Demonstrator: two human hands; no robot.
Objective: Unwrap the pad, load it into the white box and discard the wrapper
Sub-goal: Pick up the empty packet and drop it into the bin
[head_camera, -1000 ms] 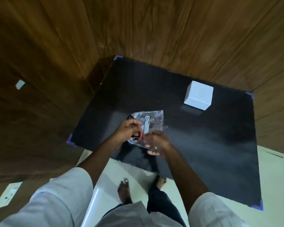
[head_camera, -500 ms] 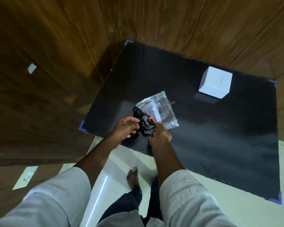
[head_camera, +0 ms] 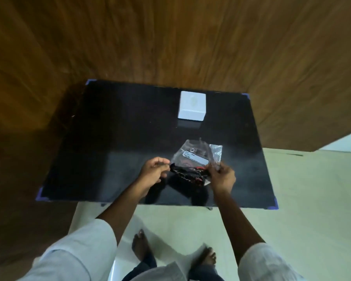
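A black pad (head_camera: 187, 174) with red and white print sticks partway out of a clear plastic wrapper (head_camera: 198, 154) that carries a white label. My left hand (head_camera: 153, 169) pinches the pad's left end. My right hand (head_camera: 223, 176) grips the wrapper's right side where the pad comes out. Both are held just above the near middle of the black table (head_camera: 114, 138). The white box (head_camera: 192, 105) stands closed at the table's far middle, well apart from my hands.
Wooden wall panels rise behind and to the left of the table. Purple tape marks the table's corners. Pale floor tiles and my bare feet lie below the table's near edge.
The view has swung so the table sits squarer. The pad has come further out of the wrapper, and my hands have spread apart, left on the pad, right on the wrapper.
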